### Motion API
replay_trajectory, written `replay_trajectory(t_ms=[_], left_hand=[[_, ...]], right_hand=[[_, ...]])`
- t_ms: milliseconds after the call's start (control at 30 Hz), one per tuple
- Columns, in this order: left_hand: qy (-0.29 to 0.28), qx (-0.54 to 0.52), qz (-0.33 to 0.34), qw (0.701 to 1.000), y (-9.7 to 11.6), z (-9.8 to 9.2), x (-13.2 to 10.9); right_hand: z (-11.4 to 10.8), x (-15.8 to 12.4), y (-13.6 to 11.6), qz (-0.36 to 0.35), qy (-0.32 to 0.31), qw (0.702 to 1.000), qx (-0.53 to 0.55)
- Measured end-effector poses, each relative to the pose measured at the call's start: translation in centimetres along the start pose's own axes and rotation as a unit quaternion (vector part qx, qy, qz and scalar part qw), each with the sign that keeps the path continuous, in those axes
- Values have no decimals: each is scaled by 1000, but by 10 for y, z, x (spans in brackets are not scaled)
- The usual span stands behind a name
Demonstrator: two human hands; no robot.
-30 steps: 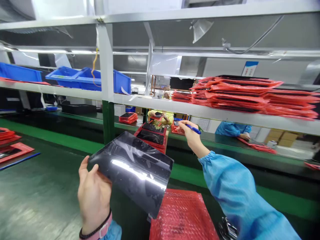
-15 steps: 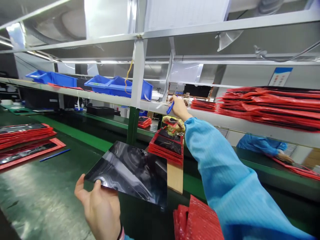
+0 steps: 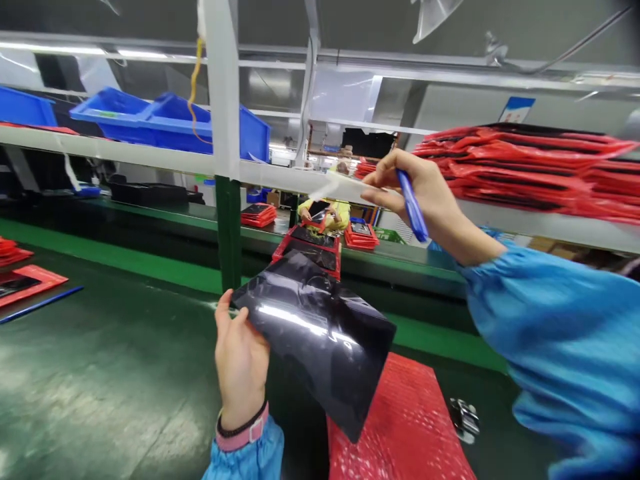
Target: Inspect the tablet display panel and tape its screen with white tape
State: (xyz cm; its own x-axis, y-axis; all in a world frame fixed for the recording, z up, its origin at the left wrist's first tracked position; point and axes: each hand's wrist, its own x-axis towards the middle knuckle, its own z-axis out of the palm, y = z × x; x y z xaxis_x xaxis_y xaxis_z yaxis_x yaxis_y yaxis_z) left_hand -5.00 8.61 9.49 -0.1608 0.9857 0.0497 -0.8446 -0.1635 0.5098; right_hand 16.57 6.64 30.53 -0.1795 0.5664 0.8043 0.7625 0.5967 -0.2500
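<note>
I'm seeing two hands working, both mine on the feed. Left hand (image 3: 241,360) is gripping one glossy black panel (image 3: 320,333) by its left edge, thumb on the front, fingers behind, holding it tilted up above the green belt (image 3: 100,373). Right hand (image 3: 425,197) is raised up by the shelf rail (image 3: 300,180), fingers curled around one blue pen (image 3: 413,207), tip pointing down; thumb and forefinger are also pinching something small and pale at the rail, can't tell what. One red bubble bag (image 3: 400,427) is lying on the belt just under the panel's lower corner, one small metal clip (image 3: 464,419) sitting beside it on the right. I'm counting three blue bins (image 3: 165,120) on the shelf to the left, one big stack of red bags (image 3: 525,167) on the shelf to the right. One second blue pen (image 3: 40,305) is lying on the belt far left, near one red bag with a panel (image 3: 25,283). One person in yellow (image 3: 323,217) is working across the line
</note>
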Motion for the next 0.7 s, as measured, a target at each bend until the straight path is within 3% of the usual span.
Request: replay_trajectory(t_ms=[167,367,533,700], left_hand=[[-102,-1,-155,983,-43,16,-54],[-85,39,-230,969,-67,-7,-129],[-54,37,-228,971,-77,-31,-162],[-46,48,-228,971,-80,-44,-170]], right_hand=[[-38,-114,-45,64,-45,995,-59],[-43,-229,-37,168,-128,977,-1],[-39,-291,-15,244,-133,960,32],[-29,-321,-9,234,-130,963,39]])
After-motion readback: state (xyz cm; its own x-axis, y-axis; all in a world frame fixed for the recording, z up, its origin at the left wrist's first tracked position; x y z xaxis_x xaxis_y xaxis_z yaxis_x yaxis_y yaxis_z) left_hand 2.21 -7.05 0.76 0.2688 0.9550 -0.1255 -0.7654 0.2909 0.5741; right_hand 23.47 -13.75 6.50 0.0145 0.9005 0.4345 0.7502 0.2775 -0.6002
